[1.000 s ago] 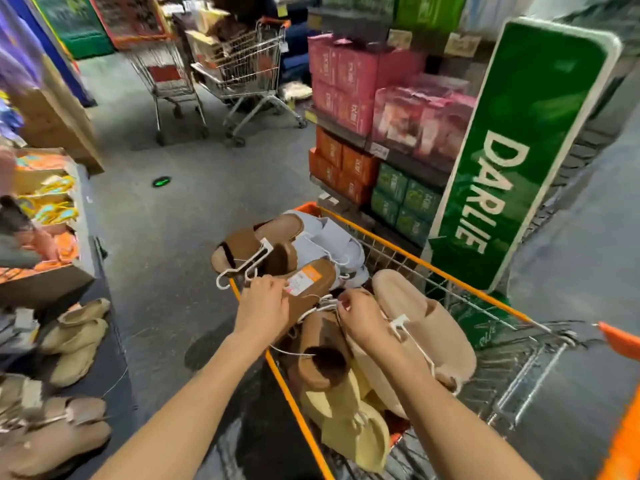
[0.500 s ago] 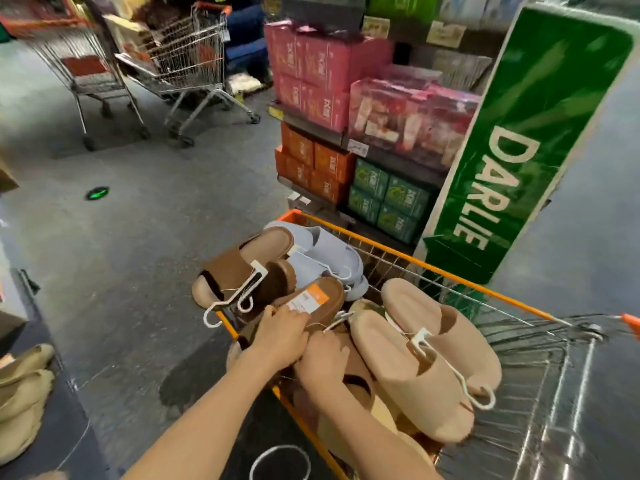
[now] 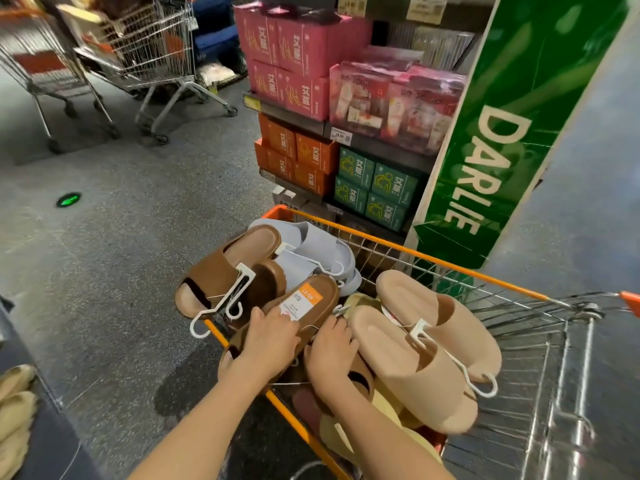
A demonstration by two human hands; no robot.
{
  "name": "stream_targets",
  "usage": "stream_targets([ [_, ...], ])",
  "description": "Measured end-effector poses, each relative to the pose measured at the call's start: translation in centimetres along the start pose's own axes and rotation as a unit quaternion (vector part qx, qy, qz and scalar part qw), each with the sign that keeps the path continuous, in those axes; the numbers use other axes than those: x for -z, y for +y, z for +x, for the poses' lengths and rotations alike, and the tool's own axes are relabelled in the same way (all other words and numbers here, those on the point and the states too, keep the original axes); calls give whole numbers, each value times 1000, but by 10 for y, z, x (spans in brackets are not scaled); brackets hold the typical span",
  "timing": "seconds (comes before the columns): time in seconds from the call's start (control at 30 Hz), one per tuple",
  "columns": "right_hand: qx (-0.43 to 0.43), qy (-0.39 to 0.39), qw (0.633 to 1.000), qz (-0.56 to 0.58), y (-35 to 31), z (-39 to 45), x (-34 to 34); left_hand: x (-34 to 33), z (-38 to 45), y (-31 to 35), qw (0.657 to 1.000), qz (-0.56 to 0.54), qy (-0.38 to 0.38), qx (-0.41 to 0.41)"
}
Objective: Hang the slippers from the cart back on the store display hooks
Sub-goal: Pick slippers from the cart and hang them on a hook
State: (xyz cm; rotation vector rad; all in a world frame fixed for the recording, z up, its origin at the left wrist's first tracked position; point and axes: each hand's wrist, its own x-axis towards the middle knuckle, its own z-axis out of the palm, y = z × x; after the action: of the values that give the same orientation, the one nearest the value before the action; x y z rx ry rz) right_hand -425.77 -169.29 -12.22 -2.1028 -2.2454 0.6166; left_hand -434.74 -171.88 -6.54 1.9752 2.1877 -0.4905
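An orange-rimmed wire cart (image 3: 450, 268) holds several pairs of slippers on white hangers. A dark brown pair (image 3: 225, 268) lies at its near-left corner, a pale blue pair (image 3: 311, 247) behind it, a beige pair (image 3: 426, 344) on the right and yellow ones (image 3: 391, 407) underneath. My left hand (image 3: 268, 341) grips a brown slipper with an orange tag (image 3: 308, 299), sole up. My right hand (image 3: 330, 355) rests curled on the brown slipper beside it, near a white hanger; what its fingers hold is hidden.
A green DARLIE sign (image 3: 502, 140) and shelves of pink, orange and green boxes (image 3: 311, 98) stand behind the cart. Two other trolleys (image 3: 145, 53) are parked far left. Tan slippers (image 3: 14, 403) on a low display show at the bottom left edge.
The view has swung right, away from the slipper display. The beige pair now lies on top at the cart's right, and both hands have come together on the tagged brown pair.
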Motion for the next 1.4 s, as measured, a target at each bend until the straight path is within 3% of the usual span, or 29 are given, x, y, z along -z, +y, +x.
stream_targets([
  [0.17, 67, -19, 996, -50, 9, 15, -8, -1, 2, -2, 1000, -10, 4, 0],
  [0.33, 93, 16, 995, -41, 15, 18, -12, -2, 2, 1, 1000, -25, 14, 6],
  [0.53, 63, 3, 998, -18, 9, 10, -14, -2, 1, 2, 999, -46, 13, 1],
  [0.63, 24, 46, 999, 14, 6, 7, -11, 2, -1, 7, 998, -49, 27, 8],
  [0.67, 31, 70, 997, 11, 7, 6, -8, 4, -2, 10, 999, -43, 32, 10],
  [0.8, 125, 18, 991, -38, 23, 1, -3, 12, -5, 24, 999, -11, 29, 14],
  [0.9, 146, 122, 980, -61, 28, -7, 6, 16, -6, 35, 1000, 0, 6, 26],
  [1.3, 90, 206, 972, 76, 53, -25, 21, 46, -14, 72, 996, -1, 3, 87],
  [1.4, 142, 196, 964, 113, 63, -27, 16, 41, -19, 68, 997, 18, -15, 77],
])
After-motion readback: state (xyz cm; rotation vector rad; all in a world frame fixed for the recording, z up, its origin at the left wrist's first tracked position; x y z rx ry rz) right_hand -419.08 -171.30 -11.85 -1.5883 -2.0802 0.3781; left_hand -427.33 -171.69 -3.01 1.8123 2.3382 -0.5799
